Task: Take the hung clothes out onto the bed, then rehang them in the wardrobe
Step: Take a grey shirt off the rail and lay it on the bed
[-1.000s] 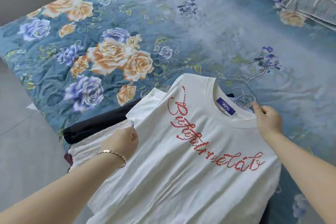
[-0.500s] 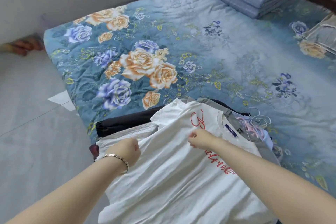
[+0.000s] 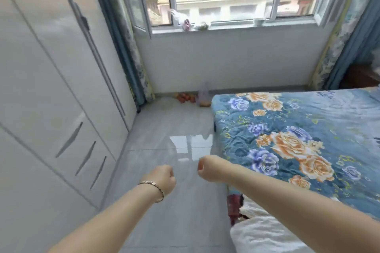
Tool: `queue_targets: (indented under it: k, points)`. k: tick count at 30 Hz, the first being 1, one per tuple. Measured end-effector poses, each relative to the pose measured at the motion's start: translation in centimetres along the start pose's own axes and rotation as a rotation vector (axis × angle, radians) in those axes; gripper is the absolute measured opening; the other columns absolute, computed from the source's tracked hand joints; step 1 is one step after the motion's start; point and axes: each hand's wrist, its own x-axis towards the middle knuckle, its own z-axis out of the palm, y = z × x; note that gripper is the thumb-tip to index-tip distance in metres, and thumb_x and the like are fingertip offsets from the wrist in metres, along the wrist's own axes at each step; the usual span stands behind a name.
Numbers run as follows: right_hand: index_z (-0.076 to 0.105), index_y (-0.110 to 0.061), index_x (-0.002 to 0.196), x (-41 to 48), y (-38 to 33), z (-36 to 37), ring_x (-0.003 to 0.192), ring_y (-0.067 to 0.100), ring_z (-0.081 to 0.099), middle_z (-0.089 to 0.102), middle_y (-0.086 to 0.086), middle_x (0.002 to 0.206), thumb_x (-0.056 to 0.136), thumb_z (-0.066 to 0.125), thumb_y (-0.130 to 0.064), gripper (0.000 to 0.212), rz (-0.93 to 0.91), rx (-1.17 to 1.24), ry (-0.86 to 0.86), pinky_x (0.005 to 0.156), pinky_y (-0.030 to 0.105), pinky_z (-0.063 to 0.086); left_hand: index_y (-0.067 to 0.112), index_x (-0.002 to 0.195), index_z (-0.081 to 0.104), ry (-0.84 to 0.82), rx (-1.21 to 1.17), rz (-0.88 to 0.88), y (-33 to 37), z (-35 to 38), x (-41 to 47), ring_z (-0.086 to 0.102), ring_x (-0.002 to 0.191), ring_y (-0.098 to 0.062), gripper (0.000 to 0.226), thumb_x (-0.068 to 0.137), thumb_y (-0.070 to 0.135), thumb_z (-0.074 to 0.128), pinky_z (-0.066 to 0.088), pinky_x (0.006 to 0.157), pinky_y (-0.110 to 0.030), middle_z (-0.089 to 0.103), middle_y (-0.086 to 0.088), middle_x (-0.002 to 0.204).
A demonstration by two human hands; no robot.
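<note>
Glossy grey tile floor (image 3: 164,127), quilted floral bed (image 3: 333,117); we see left hand (image 3: 162,178) and right hand (image 3: 208,168) clenched, holding nothing.

Blue floral bed (image 3: 308,117); white clothes (image 3: 267,236) at edge

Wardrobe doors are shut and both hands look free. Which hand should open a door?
Left, most likely. The left hand is on the wardrobe side, curled and holding nothing. The right hand is nearer the bed, its forearm over the white clothes.
</note>
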Motion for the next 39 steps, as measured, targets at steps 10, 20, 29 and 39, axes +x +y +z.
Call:
queue_targets:
  k: [10,20,29,39]
  points:
    - [0.062,-0.001,0.102,2.0,-40.9,2.1,0.073,0.020,0.057,0.068,0.017,0.109,0.092,0.039,-0.013,0.028,-0.628,-0.214,-0.180,0.060,0.025,0.044,0.016,0.109,0.060,0.375,-0.128,-0.546,-32.4,-13.8,-14.2,0.057,0.110,-0.026,0.027,0.091,0.020,0.040,0.044,0.086,-0.028,0.061,-0.007,0.120]
    - [0.051,-0.018,0.067,-2.5,-69.7,7.5,0.057,0.015,0.055,0.064,0.007,0.082,0.090,0.039,-0.010,0.027,-1.252,-0.338,-0.295,0.050,0.017,0.042,0.013,0.106,0.061,0.571,-0.206,-1.185,-51.0,-19.0,-30.5,0.061,0.100,-0.027,0.027,0.090,0.020,0.041,0.043,0.077,-0.028,0.065,-0.005,0.109]
    - [0.060,-0.005,0.090,-13.0,-87.9,10.4,0.060,0.015,0.056,0.059,0.003,0.075,0.091,0.044,-0.011,0.018,-1.513,0.143,-0.595,0.063,0.027,0.056,0.011,0.091,0.055,0.684,-0.255,-1.606,-59.0,-22.8,-43.4,0.057,0.087,-0.027,0.018,0.091,0.022,0.041,0.042,0.073,-0.028,0.058,-0.010,0.094]
    - [0.049,-0.007,0.085,-25.5,-104.9,14.4,0.105,0.031,0.054,0.056,0.016,0.100,0.091,0.051,-0.031,0.025,-1.556,0.274,-0.475,0.091,0.035,0.043,0.001,0.106,0.056,0.768,-0.299,-1.655,-66.8,-22.6,-49.4,0.062,0.093,-0.029,0.030,0.090,0.018,0.038,0.041,0.071,-0.030,0.061,-0.013,0.091]
